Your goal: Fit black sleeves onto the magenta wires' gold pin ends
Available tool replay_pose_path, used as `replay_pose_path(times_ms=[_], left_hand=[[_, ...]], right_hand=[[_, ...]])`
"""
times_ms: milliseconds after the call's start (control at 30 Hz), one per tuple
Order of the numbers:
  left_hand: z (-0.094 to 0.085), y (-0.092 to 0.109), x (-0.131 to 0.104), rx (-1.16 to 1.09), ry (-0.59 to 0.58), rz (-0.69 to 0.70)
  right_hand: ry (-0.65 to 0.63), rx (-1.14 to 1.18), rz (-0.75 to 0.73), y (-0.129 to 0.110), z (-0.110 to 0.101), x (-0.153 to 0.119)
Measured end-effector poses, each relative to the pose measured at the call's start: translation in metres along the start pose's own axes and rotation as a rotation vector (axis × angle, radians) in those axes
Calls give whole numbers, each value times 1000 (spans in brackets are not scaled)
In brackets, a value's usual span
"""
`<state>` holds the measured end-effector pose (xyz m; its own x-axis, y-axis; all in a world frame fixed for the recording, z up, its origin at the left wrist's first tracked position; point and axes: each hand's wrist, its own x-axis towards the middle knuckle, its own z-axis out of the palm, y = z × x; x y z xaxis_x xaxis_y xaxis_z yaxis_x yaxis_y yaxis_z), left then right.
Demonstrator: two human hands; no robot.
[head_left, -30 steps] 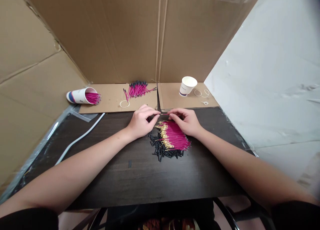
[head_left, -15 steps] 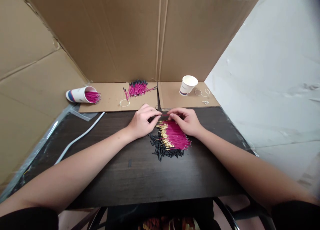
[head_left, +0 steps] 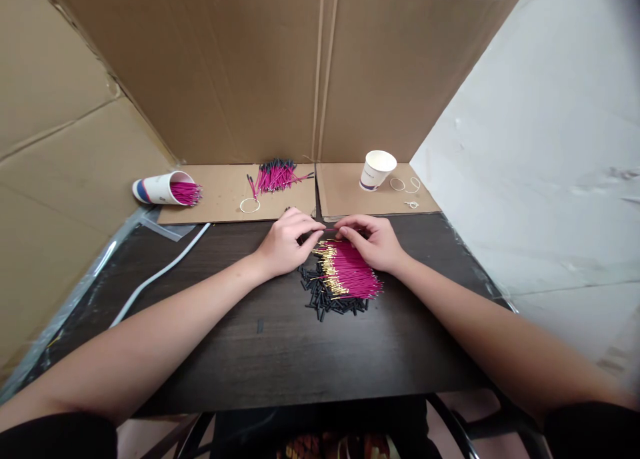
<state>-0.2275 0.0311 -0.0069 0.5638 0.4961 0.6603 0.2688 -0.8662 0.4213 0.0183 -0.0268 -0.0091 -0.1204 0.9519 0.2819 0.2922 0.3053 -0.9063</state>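
Observation:
A thin magenta wire point(head_left: 330, 229) spans the small gap between my two hands above the pile. My right hand point(head_left: 371, 241) pinches it between thumb and fingers. The fingertips of my left hand point(head_left: 290, 241) are pressed together at its other end; whatever tip or sleeve sits inside them is hidden. Just below lies a pile of magenta wires point(head_left: 353, 269) with gold-coloured terminals point(head_left: 332, 272) on their left ends. Short black sleeves point(head_left: 320, 300) are scattered under and in front of that pile.
Magenta wires with black ends point(head_left: 276, 176) lie on the cardboard point(head_left: 215, 209) at the back. A tipped paper cup point(head_left: 159, 188) full of wires is at left; an upright paper cup point(head_left: 375, 172) and rubber bands point(head_left: 411, 186) are at right. A white cable point(head_left: 155, 276) crosses the table's left side.

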Motion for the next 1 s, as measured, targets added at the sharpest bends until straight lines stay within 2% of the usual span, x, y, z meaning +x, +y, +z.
replay_pose_path(times_ms=[300, 567, 733, 900, 1000], left_hand=[[-4, 6, 1, 35, -2, -75], [-4, 7, 2, 6, 110, -176], [0, 19, 5, -198, 160, -305], [2, 30, 8, -506, 131, -477], [2, 33, 9, -563, 130, -525]], right_hand=[[29, 50, 48, 1, 0, 0], [121, 200, 97, -9, 4, 1], [160, 219, 106, -19, 10, -6], [84, 160, 58, -20, 15, -14], [47, 106, -1, -23, 16, -17]])
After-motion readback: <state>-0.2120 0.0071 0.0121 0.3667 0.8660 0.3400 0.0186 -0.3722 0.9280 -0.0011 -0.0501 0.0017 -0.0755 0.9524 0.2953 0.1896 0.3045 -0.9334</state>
